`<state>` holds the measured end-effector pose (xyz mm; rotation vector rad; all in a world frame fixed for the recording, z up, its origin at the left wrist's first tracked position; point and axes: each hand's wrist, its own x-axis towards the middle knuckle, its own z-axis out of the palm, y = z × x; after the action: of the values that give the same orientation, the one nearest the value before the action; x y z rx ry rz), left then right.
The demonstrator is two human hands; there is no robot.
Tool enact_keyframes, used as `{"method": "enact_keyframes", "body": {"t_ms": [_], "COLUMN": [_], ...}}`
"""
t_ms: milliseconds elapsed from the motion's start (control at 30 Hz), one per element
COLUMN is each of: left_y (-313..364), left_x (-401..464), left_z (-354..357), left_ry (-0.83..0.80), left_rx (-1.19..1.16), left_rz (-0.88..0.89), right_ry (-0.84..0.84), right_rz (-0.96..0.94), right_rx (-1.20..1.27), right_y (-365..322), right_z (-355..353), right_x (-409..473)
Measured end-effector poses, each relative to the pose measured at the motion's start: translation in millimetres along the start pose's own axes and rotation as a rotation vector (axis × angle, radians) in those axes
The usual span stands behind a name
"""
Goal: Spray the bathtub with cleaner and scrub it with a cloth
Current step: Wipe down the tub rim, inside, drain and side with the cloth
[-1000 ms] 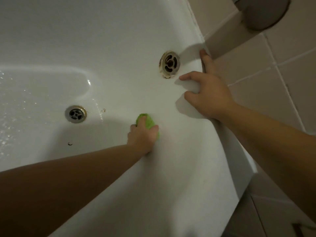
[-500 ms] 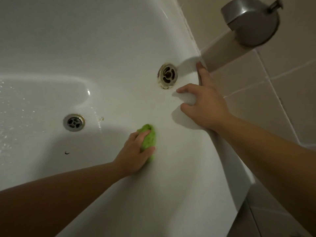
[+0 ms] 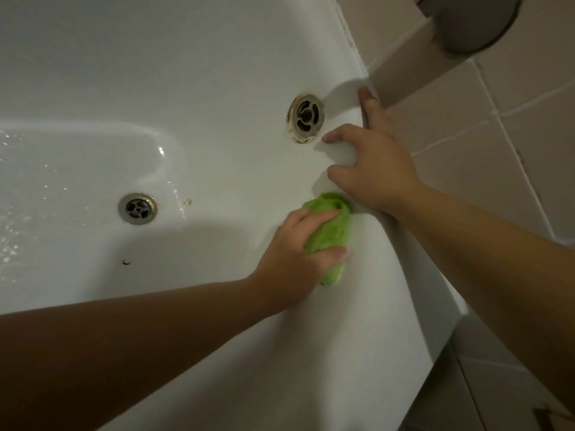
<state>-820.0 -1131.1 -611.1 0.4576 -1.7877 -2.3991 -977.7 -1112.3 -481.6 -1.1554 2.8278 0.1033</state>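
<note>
Left hand [image 3: 294,259] grips the bunched green cloth [image 3: 329,234], fingers curled over it, thumb under, pressing it against the white bathtub [image 3: 217,73] inner wall. The cloth sits below and right of the overflow drain [image 3: 306,117], well right of the floor drain [image 3: 137,209], its top end just beside the right hand [image 3: 373,169]. Right hand is not gripping anything: palm braced on the tub rim, fingers spread and bent, tips on the wall just right of the overflow drain, index finger stretched along the rim edge by the tiled wall [image 3: 466,144]. Overflow drain ring looks rusty and stained. Tub floor left of the floor drain is wet, with droplets glinting. Grey metal fixture [image 3: 473,20] at top right, above the tiles, partly out of frame.
</note>
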Motion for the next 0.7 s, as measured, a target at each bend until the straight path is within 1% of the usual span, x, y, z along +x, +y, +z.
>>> {"method": "enact_keyframes", "body": {"t_ms": [100, 167, 200, 267, 400, 467, 533, 600, 700], "left_y": [0, -22, -35, -63, -127, -147, -147, -133, -91], "left_x": [-3, 2, 6, 12, 10, 7, 7, 6, 1], "left_z": [-4, -13, -18, -33, -77, -90, -88, -76, -53], "left_ry": [-0.083, -0.087, -0.079, -0.063, -0.052, -0.054, -0.039, -0.008, -0.017], "left_rx": [0.046, 0.127, 0.186, 0.288, 0.472, 0.548, 0.519, 0.374, 0.192], "left_rz": [0.135, 0.212, 0.212, 0.104, -0.224, -0.307, -0.355, -0.383, -0.337], "right_ry": [0.003, 0.007, 0.007, 0.003, -0.001, -0.002, -0.004, -0.004, -0.012], "right_rz": [-0.001, 0.002, 0.004, 0.007, 0.013, 0.01, 0.024, 0.03, 0.035], "right_rx": [0.004, 0.007, 0.003, -0.018, -0.022, -0.006, -0.006, -0.011, 0.002], "right_y": [1, 1, 1, 0, 0, -1, -2, -4, -2], "right_z": [0, 0, 0, 0, 1, 1, 0, 0, 1], "right_x": [0, 1, 1, 2, 2, 1, 0, -1, -2]}}
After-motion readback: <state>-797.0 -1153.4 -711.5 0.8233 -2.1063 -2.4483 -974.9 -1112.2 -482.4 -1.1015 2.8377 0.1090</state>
